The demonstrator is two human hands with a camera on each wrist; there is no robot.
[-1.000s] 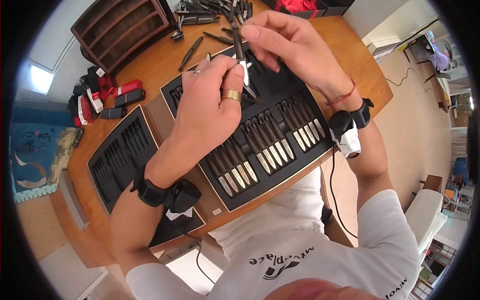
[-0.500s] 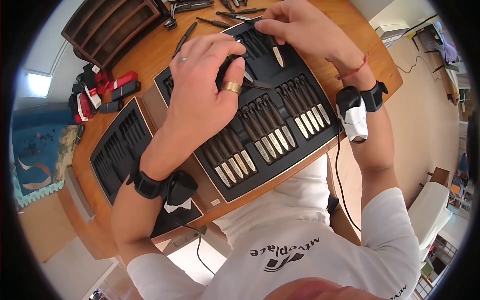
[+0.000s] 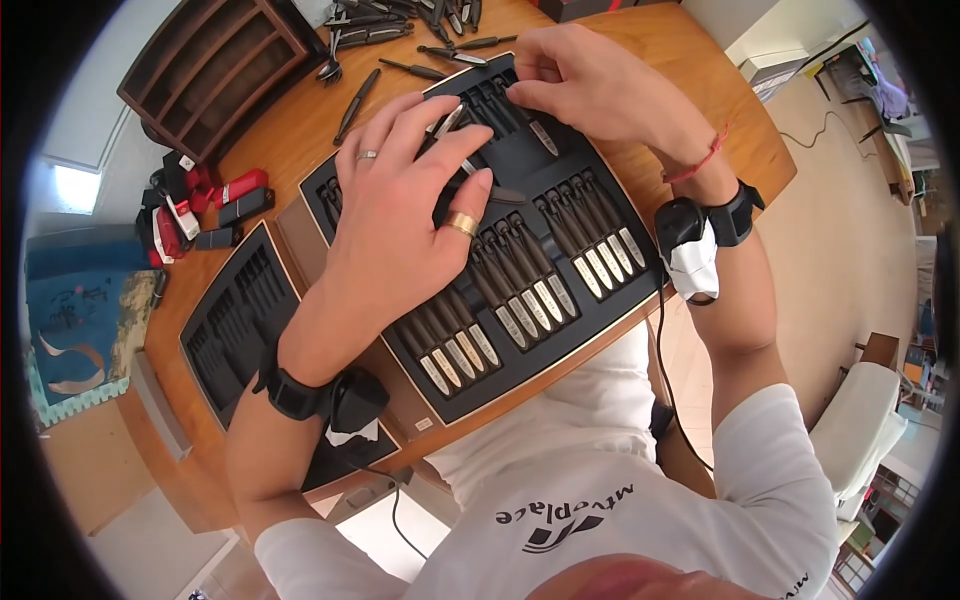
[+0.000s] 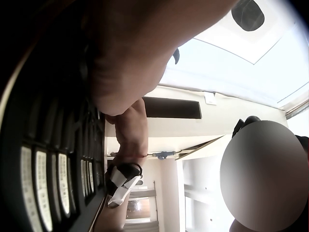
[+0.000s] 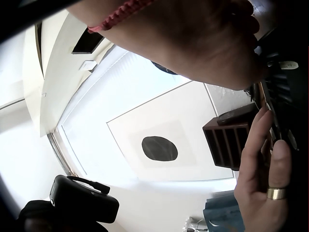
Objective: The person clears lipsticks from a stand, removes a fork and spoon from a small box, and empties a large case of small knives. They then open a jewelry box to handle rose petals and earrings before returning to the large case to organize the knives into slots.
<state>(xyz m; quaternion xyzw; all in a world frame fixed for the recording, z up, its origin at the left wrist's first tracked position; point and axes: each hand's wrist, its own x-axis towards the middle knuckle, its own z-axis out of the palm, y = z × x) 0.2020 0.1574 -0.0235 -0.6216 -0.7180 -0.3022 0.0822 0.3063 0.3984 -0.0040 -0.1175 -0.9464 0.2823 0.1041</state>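
Note:
A black-lined case (image 3: 590,300) lies open on the table, holding rows of dark cutlery pieces (image 3: 530,300) with labelled silver ends. My left hand (image 3: 410,200) is over its middle, fingers bent round a few such pieces. A silver part (image 3: 447,122) shows between its fingers, and a dark tip (image 3: 507,195) juts past the thumb; the palm hides the rest. At the case's far edge, my right hand (image 3: 580,85) pinches the upper end of one silver-ended piece (image 3: 543,138), which lies over the lining beside several dark ones. Its fingertips are partly hidden.
Loose dark cutlery (image 3: 370,30) is piled at the far side of the table, with single pieces (image 3: 357,105) nearer the case. A dark wooden rack (image 3: 215,75) stands at far left. Red and black packets (image 3: 240,190) lie below it. A cable (image 3: 665,370) hangs from my right wrist.
My right hand has left the left hand with one silver-ended piece and brought it down onto the case's far part. The left hand has lowered over the case, and its thumb and forefinger have spread apart.

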